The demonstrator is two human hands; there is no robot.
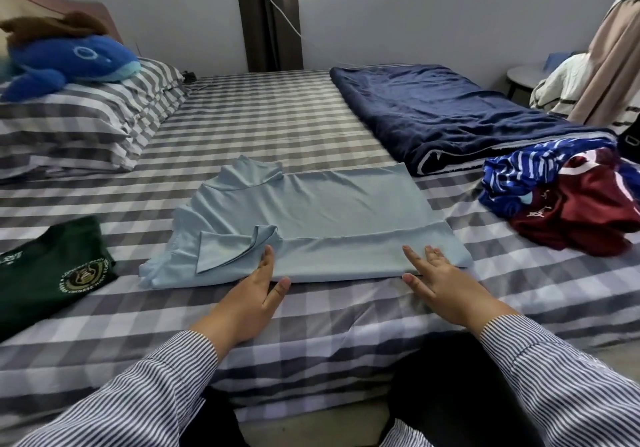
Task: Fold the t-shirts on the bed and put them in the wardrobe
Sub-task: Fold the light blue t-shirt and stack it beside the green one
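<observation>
**Desk:** Where does the shirt lie as you stand at the bed?

**Caption:** A light blue t-shirt (311,211) lies flat across the checked bed (277,117), its near long side folded over into a band, one sleeve turned in at your left. A dark green t-shirt (48,266), folded, lies near it at your left; a heap of blue and maroon shirts (561,193) waits well apart at your right.

**Desk:** And your hands?

**Caption:** Both are spread, fingers straight and holding nothing. Your left hand (256,294) rests its fingertips on the near edge by the sleeve; your right hand (440,284) lies flat on the folded band towards the hem end.

**Desk:** How will the cloth behave?

**Caption:** Judging by its drape, it is thin, soft and light (probably a little slippery), so it should sag if you lift it by one point. You would do best to pinch the two corners of the folded edge, or slide flat palms beneath.
</observation>
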